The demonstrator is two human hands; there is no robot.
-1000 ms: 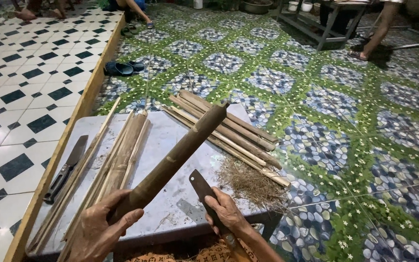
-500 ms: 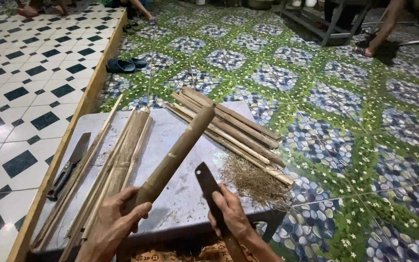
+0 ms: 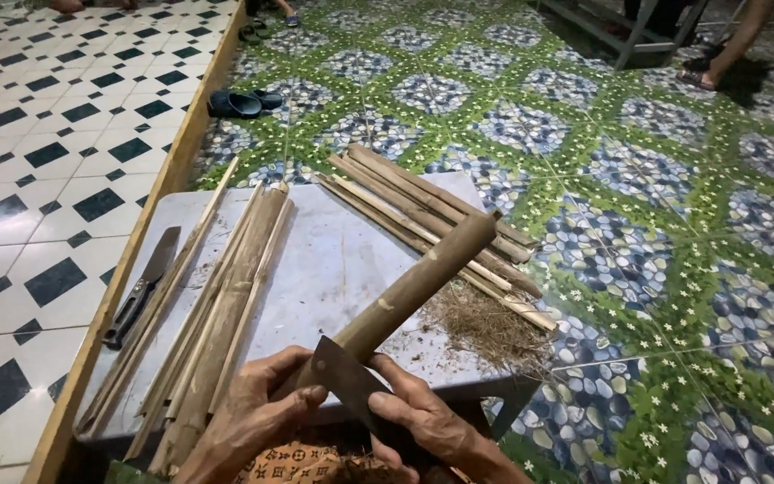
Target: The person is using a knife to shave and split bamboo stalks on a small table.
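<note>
Hands worked mid-table: left hand (image 3: 248, 421) clamped the bamboo pole (image 3: 418, 287), which pointed toward 1 o'clock; right hand (image 3: 427, 421) gripped the cleaver (image 3: 344, 381), blade against the pole's near end over the table (image 3: 333, 260).

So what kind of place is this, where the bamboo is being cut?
Probably a home floor used as a small bamboo workshop. A low grey board lies on the patterned tile floor, stacked with split bamboo strips, beside a pile of shavings. Sandals sit nearby.

Matt brown bamboo stick (image 3: 414, 287); dull (worn) metal blade (image 3: 338, 376).
</note>
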